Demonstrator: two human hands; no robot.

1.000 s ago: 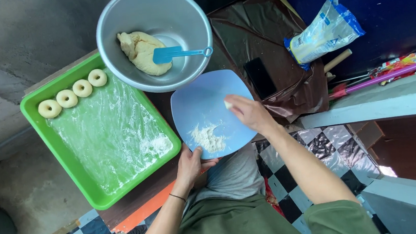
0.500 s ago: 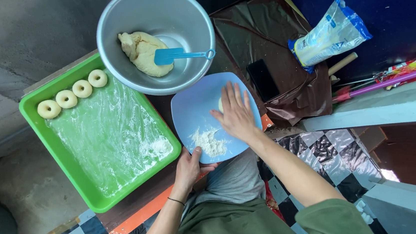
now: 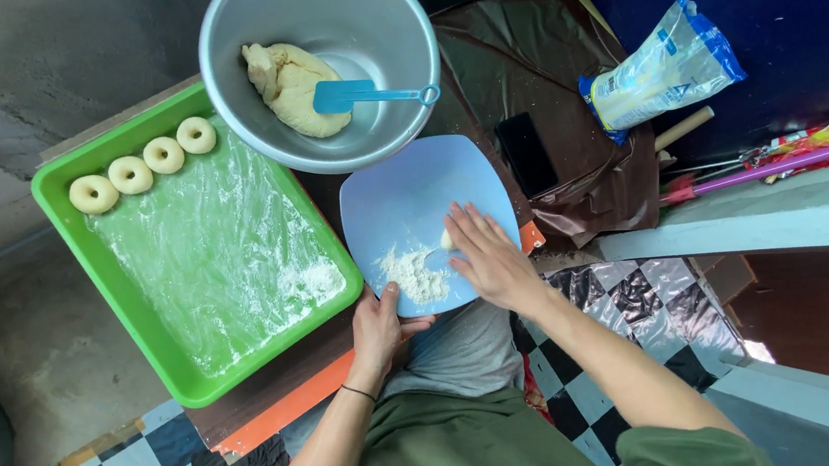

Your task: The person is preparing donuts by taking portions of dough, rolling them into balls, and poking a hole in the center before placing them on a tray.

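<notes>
My left hand (image 3: 379,324) grips the near edge of a light blue plastic plate (image 3: 402,199) that carries a small heap of white flour (image 3: 414,275). Flat on the plate lies my right hand (image 3: 484,255), its fingers pressing a small piece of pale dough (image 3: 446,240) beside the flour. Behind the plate stands a metal bowl (image 3: 375,12) holding a lump of dough (image 3: 290,86) and a blue spatula (image 3: 362,95). To the left is a green tray (image 3: 97,261), floured, with several ring-shaped dough pieces (image 3: 145,167) along its far edge.
A black phone (image 3: 527,153) lies on a brown plastic sheet (image 3: 540,62) right of the plate. Further right is a flour bag (image 3: 660,67) and a wooden rolling pin (image 3: 683,127). Checkered floor shows below, and a grey ledge (image 3: 763,217) at the right.
My right hand has moved from the plate's far right edge toward its near middle, flattening over the dough piece by the flour. The left hand has kept its hold on the plate.
</notes>
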